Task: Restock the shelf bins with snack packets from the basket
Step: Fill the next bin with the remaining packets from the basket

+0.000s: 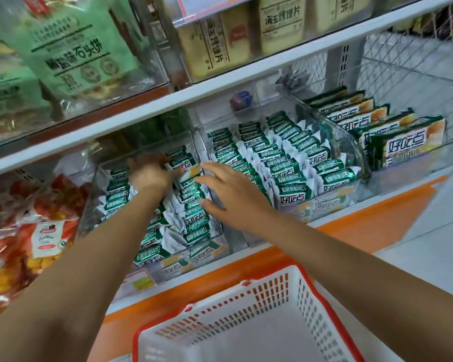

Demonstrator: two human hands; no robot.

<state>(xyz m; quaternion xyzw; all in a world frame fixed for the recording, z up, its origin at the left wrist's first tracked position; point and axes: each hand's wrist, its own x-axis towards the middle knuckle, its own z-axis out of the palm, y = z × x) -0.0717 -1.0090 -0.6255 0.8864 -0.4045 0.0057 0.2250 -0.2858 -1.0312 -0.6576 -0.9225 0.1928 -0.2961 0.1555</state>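
Pkts (194,220) on edge (long axis crosswise)

Green packets (405,147): seemingly "好吃点"

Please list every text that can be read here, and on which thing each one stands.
"好吃点": large green packs, at right.
"好吃点": small green packets, in the middle.
"石头饼": pale green bag, above.
"烤馍片": beige packs, above.
Label on the red bags: too blurred to read.
Smaller print everywhere: too small to read.
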